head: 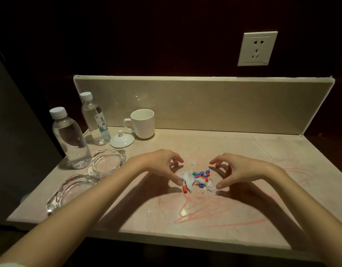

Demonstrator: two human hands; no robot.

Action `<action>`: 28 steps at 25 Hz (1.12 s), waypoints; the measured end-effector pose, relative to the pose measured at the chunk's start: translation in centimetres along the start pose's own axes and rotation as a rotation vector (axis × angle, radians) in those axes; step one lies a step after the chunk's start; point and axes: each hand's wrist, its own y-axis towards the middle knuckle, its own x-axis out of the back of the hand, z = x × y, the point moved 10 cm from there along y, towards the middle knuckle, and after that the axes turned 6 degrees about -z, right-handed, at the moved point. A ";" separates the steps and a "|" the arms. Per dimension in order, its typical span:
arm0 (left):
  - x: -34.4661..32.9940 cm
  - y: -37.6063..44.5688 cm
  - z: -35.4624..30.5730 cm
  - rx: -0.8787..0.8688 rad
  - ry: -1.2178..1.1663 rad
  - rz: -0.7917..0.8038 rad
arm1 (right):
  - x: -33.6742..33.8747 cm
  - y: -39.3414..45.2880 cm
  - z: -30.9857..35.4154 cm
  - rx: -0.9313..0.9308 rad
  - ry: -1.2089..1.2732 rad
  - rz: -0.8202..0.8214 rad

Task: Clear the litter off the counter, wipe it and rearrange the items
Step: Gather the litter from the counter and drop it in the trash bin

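Your two hands sit low over the middle of the bench [243, 218], cupped toward each other with a small heap of litter [198, 179] between them. Your left hand [162, 164] has its fingers curled, and its thumb tip touches a torn scrap of white tissue [186, 180] at the left edge of the heap; it closes on nothing. Your right hand [237, 170] mirrors it, fingers bent and spread, its thumb just beside another tissue scrap [209, 186] on the right, also holding nothing. The heap itself is a cluster of small red, blue and teal pieces mixed with the crumpled tissue, and one red-and-white piece [184, 189] lies at its near left edge. A tiny white fragment [149, 212] lies alone nearer to you. Pink scribble marks [214, 211] run across the bench surface around and in front of the heap. On the left stand two capped water bottles [70, 137], with two clear glass ashtrays [108, 160] in front of them. Behind these, near the backsplash, a white mug [143, 123] stands upright with its lid [122, 139] resting on the bench beside it. A white wall socket [257, 48] is mounted above the backsplash on the right.
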 end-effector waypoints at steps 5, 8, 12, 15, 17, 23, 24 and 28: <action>-1.7 0.5 -1.9 -0.063 0.017 0.002 | -1.8 1.0 1.7 0.037 -0.002 -0.042; -1.7 1.3 -3.0 -0.098 -0.020 -0.059 | -1.7 1.6 2.9 0.075 0.005 -0.101; -1.6 1.7 -3.6 -0.110 -0.093 -0.139 | -1.4 1.7 3.7 0.093 0.042 -0.191; -1.7 1.6 -2.9 -0.076 -0.150 -0.128 | -1.2 1.6 3.8 0.101 0.063 -0.246; -1.7 1.6 -2.6 -0.071 -0.169 -0.124 | -1.3 1.7 3.9 0.098 0.075 -0.253; -1.4 1.8 -1.5 -0.028 -0.269 -0.155 | -1.5 1.8 3.9 0.061 0.242 -0.215; -1.4 1.9 -1.4 -0.025 -0.290 -0.152 | -1.5 1.8 3.8 0.057 0.265 -0.215; -1.2 2.0 -0.9 -0.032 -0.382 -0.142 | -1.1 1.8 4.0 0.057 0.339 -0.250</action>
